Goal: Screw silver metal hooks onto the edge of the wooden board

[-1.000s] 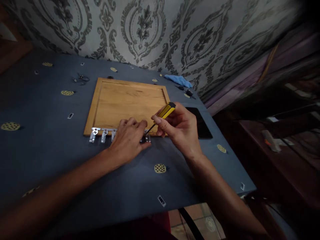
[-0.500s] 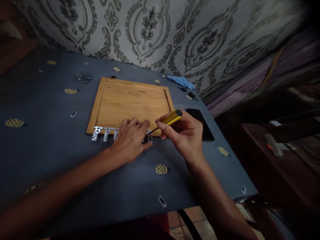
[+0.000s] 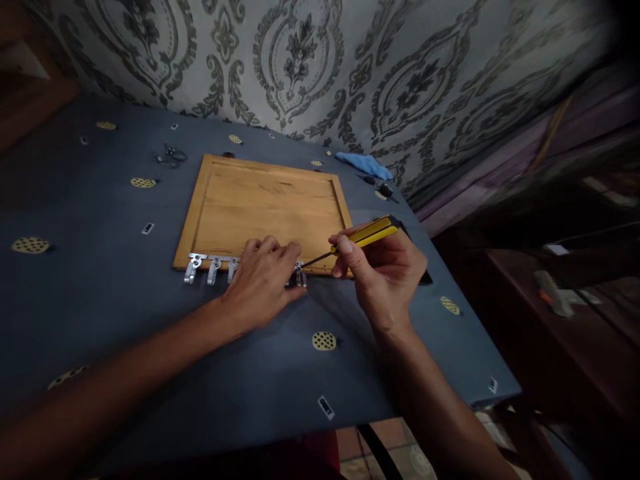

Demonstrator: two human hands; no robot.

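Note:
A wooden board lies flat on the blue tablecloth. Along its near edge runs a silver metal hook rail. My left hand lies on the rail's right part, fingers curled down on it. My right hand pinches a yellow and black screwdriver; its thin shaft points left and down to the rail's right end, beside my left fingertips.
A black phone lies partly under my right hand. A blue cloth and small dark tools sit at the back right by the patterned wall. Small metal parts lie at the back left. The table edge drops off on the right.
My right hand has moved right and lowered the screwdriver's handle, so the tool lies flatter. My left hand has stayed on the rail.

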